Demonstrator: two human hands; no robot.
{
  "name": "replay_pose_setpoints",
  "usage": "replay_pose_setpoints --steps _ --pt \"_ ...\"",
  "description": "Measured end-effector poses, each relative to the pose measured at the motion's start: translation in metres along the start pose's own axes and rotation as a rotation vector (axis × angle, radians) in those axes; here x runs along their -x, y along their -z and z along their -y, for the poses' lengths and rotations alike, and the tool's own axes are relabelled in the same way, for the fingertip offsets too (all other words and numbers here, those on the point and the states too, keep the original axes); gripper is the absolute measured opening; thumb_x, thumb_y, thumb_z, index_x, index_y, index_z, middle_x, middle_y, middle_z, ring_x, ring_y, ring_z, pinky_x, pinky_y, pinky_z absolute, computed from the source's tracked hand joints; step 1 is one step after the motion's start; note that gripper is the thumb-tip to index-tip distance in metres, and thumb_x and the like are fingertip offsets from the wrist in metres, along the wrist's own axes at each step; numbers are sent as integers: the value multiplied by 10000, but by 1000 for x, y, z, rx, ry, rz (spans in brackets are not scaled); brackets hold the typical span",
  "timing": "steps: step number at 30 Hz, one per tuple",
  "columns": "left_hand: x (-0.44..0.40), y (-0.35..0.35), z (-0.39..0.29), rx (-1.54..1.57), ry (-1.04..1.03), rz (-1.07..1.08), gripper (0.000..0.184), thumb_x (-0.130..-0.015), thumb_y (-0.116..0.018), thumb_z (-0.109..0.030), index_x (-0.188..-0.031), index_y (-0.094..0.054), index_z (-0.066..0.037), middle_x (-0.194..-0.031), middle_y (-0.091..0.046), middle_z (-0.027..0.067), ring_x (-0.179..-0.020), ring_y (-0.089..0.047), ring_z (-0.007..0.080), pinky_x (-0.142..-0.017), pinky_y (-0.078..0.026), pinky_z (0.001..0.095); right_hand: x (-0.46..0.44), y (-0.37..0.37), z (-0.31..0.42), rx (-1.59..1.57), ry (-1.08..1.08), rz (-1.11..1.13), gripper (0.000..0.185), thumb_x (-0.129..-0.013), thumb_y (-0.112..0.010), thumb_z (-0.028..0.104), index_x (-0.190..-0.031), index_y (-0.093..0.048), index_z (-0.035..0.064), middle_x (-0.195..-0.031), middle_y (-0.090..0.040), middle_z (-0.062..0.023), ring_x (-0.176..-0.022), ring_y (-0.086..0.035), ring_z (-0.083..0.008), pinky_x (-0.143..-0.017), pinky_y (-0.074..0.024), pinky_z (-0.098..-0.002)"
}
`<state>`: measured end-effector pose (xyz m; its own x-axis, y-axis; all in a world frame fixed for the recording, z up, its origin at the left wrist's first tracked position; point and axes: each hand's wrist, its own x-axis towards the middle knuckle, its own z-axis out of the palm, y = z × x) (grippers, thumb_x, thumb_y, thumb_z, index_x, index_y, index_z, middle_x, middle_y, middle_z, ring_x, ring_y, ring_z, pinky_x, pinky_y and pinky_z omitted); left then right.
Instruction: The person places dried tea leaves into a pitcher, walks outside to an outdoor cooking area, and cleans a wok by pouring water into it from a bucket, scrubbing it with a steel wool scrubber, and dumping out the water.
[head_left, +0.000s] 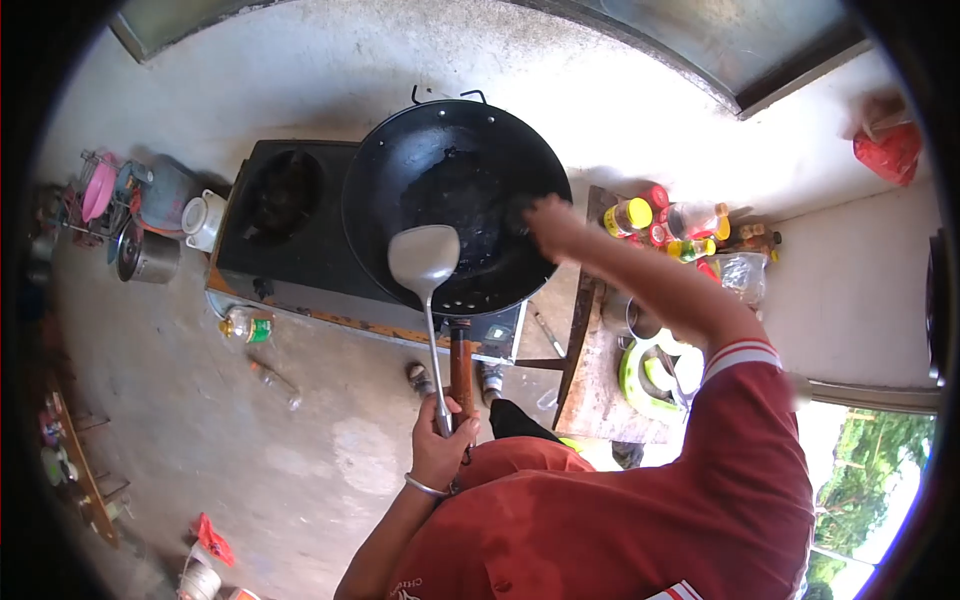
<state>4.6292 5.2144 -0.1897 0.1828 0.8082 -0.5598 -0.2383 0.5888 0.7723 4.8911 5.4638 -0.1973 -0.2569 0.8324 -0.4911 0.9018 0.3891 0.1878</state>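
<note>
My left hand point(440, 450) is closed round the handle of a metal wok spatula point(425, 258). The broad blade of the spatula is over the near left part of a black wok point(470, 180). Close beside that hand runs the wok's brown wooden handle point(461, 365); whether the fingers also touch it I cannot tell. My right hand point(555, 228) reaches over the wok's right side. Its fingers are smeared by motion, and anything in them is hidden. Dark, shiny patches show on the wok's inside.
The wok sits on a black stove point(300, 260) with another burner point(283, 195) to its left. On the right, a wooden table point(590, 405) bears seasoning jars point(628, 217) and a green-rimmed basin point(632, 380). An oil bottle point(247, 324) and a steel pot point(147, 254) are at left.
</note>
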Motion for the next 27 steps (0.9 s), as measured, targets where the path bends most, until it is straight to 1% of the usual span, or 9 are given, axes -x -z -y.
replay_pose_setpoints --steps 7,9,13,16,18,22,23,25,27 --pt "5 -18 -2 116 -153 -181 330 -738 -640 50 -890 -372 -68 -1145 -518 160 -658 -564 90 -500 -473 209 -36 -25 139 -546 113 -166 360 -762 -501 53 -1113 -528 -20 -1114 -521 -253 -968 -551 -368 -816 -480 -394" --pt "4 -18 0 138 -146 -210 331 -739 -636 52 -886 -365 -70 -1172 -510 168 -651 -558 85 -497 -466 205 -68 -28 145 -674 31 -477 409 -842 -444 112 -1240 -416 21 -1209 -444 -256 -1035 -498 -389 -877 -424 -444" --pt "6 -13 10 130 -135 -202 320 -755 -612 58 -904 -357 -64 -1215 -471 191 -755 -579 138 -552 -489 222 -108 -21 92 -197 83 -572 512 -847 -427 151 -1348 -320 126 -1390 -311 -123 -1134 -412 -293 -938 -330 -386" --pt "8 -12 13 127 -154 -182 311 -772 -600 53 -933 -357 -57 -1215 -458 197 -856 -614 190 -601 -522 244 -113 7 31 11 255 -600 471 -741 -535 88 -1184 -528 250 -1284 -461 23 -1153 -398 -227 -956 -286 -369" --pt "8 -13 13 124 -171 -184 307 -775 -599 50 -935 -360 -60 -1205 -468 195 -842 -612 179 -594 -514 241 -105 23 -5 -121 442 -673 343 -726 -557 52 -1024 -605 216 -1150 -553 19 -1119 -421 -238 -918 -330 -403" --pt "9 -20 15 163 -191 -245 310 -774 -616 24 -940 -370 -69 -1175 -508 180 -745 -581 127 -560 -480 228 -51 27 -47 -151 649 -215 229 -695 -613 67 -914 -606 135 -930 -603 -71 -920 -558 -288 -784 -456 -373" --pt "8 -20 18 131 -198 -279 302 -756 -607 45 -925 -382 -65 -1183 -503 196 -861 -564 152 -676 -474 253 -38 13 -53 -97 681 19 239 -671 -616 90 -907 -605 119 -907 -603 -91 -900 -574 -279 -774 -466 -383" --pt "9 -23 15 138 -185 -336 298 -731 -600 68 -911 -397 -55 -1187 -498 220 -1106 -490 228 -915 -408 326 -4 2 -40 -334 642 30 297 -663 -588 91 -960 -591 91 -913 -598 -120 -910 -577 -288 -790 -462 -374" --pt "9 -25 11 152 -183 -341 296 -730 -597 69 -910 -397 -55 -1187 -499 221 -1096 -497 228 -909 -411 322 13 7 -3 -633 520 236 327 -672 -578 123 -994 -572 67 -939 -577 -158 -885 -574 -303 -784 -449 -393"
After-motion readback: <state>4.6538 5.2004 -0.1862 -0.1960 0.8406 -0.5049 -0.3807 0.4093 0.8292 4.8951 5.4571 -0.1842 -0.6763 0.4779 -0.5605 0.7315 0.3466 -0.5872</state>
